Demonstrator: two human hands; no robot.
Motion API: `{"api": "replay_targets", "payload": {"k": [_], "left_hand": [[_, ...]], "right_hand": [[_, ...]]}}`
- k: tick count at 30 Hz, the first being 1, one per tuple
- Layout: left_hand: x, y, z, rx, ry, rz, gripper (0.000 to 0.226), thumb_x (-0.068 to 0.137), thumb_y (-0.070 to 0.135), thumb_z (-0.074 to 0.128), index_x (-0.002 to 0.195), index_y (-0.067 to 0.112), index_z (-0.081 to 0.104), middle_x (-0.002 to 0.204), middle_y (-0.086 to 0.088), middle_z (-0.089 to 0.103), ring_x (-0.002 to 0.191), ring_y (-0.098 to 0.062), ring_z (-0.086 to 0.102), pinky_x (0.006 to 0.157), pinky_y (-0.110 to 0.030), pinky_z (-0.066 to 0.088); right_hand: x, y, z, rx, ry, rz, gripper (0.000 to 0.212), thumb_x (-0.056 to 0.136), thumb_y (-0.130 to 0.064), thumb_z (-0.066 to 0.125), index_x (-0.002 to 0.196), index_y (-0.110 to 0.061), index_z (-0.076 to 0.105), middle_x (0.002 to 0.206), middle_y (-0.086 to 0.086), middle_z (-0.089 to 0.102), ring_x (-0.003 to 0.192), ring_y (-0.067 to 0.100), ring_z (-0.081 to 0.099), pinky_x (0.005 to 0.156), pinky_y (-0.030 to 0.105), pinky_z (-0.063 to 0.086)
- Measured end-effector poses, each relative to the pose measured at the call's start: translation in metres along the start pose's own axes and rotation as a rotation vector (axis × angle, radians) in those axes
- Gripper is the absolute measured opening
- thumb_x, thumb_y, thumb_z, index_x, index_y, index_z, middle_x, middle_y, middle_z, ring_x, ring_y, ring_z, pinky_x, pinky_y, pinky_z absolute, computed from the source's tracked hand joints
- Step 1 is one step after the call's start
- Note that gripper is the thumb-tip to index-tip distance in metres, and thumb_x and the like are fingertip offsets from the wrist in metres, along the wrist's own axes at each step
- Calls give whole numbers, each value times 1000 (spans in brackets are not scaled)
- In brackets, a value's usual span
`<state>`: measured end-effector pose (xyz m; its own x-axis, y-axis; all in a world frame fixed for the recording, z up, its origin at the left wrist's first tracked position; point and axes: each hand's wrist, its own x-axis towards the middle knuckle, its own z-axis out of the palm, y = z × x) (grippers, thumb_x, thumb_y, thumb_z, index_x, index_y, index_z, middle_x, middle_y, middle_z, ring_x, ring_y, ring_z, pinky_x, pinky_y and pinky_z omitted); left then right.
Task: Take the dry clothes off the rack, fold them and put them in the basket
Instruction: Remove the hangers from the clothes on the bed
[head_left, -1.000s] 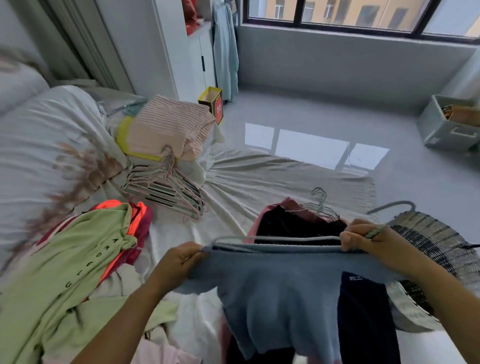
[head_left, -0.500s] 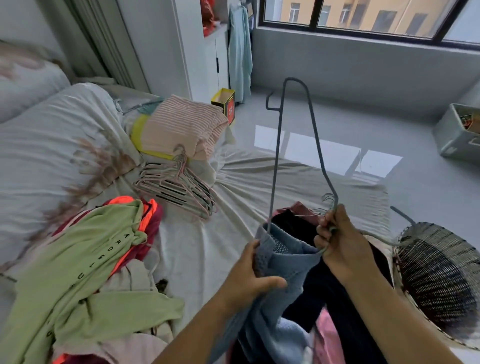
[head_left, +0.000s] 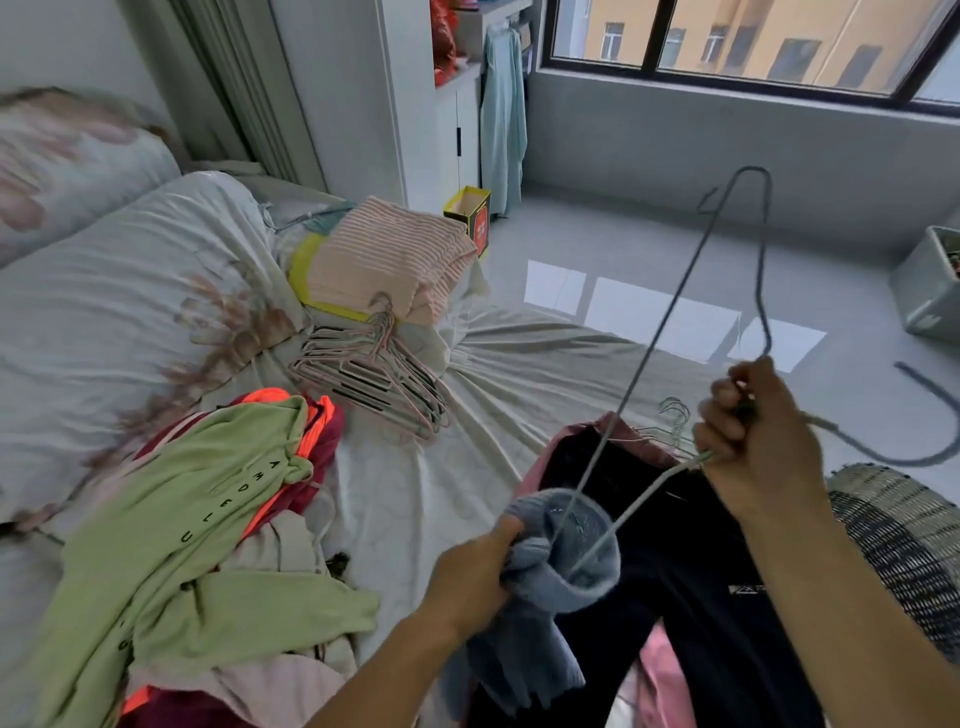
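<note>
**Status:** L hand (head_left: 467, 577) has fingers curled tight round the bunched neck of the blue sweater (head_left: 524, 660), low over the bed (head_left: 519, 374). R hand (head_left: 753, 447) is fisted on the wire hanger (head_left: 663, 322), thumb and fingers clamped. The hanger's far end sticks up and away. Only one lower corner is left inside the neck opening. The sweater hangs over a dark garment (head_left: 701, 571), just left of the basket (head_left: 893, 530), unfolded and not in it.

**Risks (judgement):**
- The wire corner may snag the knit if pulled at an angle, giving a stretched or pulled neck.
- The hanger end swings wide and could catch on sthg nearby.
- The sweater may drop onto the unsorted pile and mix w/ the dark garment once freed, as the L grip is on the neck only.

**Change vs earlier:**
- 1 s ago: sweater spread flat on the hanger, held betw. both hands.
- 0.5 s ago: hanger near upright, more of it in the neck.
- Now: hanger tilted right and drawn further out, R hand higher and further right, and the neck more bunched.
</note>
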<state>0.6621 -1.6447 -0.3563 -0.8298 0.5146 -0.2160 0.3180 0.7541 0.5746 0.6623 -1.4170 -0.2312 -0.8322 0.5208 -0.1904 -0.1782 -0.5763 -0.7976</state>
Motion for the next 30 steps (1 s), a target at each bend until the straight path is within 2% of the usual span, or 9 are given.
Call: {"api": "replay_targets", "payload": {"k": [3, 5, 9, 12, 15, 19, 22, 25, 30], "left_hand": [[-5, -38, -17, -261, 70, -172, 34, 67, 21, 50, 101, 22, 48, 86, -5, 63, 87, -28, 61, 66, -32, 41], [-10, -58, -35, -462, 195, -288, 23, 64, 22, 55, 86, 25, 49, 78, 2, 59, 82, -23, 57, 66, -24, 42], [-33, -94, -77, -790, 382, -337, 39, 74, 15, 68, 110, 27, 58, 105, -2, 63, 98, -20, 57, 82, -31, 46], [-66, -121, -111, -979, 599, -412, 34, 92, 3, 52, 117, 26, 55, 110, -2, 61, 101, -20, 56, 91, -37, 46], [-100, -140, -157, -1028, 823, -522, 23, 96, 7, 41, 112, 10, 58, 97, -7, 61, 90, -21, 57, 74, -30, 47], [-97, -169, -228, -917, 1048, -593, 31, 94, 13, 39, 76, 16, 64, 72, 5, 67, 63, -5, 60, 58, -23, 51], [-60, -207, -262, -777, 1024, -594, 15, 94, 15, 41, 99, 17, 55, 103, -12, 55, 84, -20, 52, 71, -31, 40], [-12, -260, -263, -499, 823, -647, 27, 96, 14, 42, 119, 3, 45, 114, -18, 50, 98, -26, 48, 79, -36, 35], [59, -356, -240, -279, 518, -646, 40, 92, 4, 48, 130, -3, 38, 128, -26, 49, 116, -39, 48, 87, -39, 36]], "right_hand": [[16, -34, -19, 122, 31, -18, 16, 78, -28, 59, 70, -24, 46, 44, -10, 37, 34, 2, 25, 31, 14, 19], [23, -53, -31, 112, 2, -15, 16, 78, -30, 62, 67, -26, 51, 44, -11, 35, 35, 2, 24, 31, 13, 20], [28, -41, -44, -113, 7, 66, 21, 93, -31, 48, 74, -24, 52, 46, -11, 35, 35, 2, 24, 33, 13, 17], [28, 5, -43, -316, -6, 133, 19, 95, -23, 46, 79, -18, 55, 47, -6, 37, 33, 3, 25, 31, 14, 16], [23, 56, -28, -461, -74, 243, 21, 96, -16, 46, 79, -14, 60, 48, -4, 38, 33, 3, 26, 32, 12, 15], [22, 118, 7, -586, -205, 361, 16, 94, -9, 47, 94, -9, 63, 52, -2, 40, 37, 3, 27, 33, 14, 16], [27, 157, 37, -636, -241, 400, 17, 94, -5, 47, 98, -6, 64, 56, 2, 37, 38, 3, 27, 32, 13, 17], [38, 195, 65, -687, -210, 429, 18, 94, -3, 46, 101, -3, 63, 51, -1, 40, 37, 2, 28, 32, 12, 19], [61, 260, 104, -787, -116, 443, 19, 95, -3, 46, 101, -7, 63, 57, 3, 40, 42, 5, 29, 36, 11, 20]]}}
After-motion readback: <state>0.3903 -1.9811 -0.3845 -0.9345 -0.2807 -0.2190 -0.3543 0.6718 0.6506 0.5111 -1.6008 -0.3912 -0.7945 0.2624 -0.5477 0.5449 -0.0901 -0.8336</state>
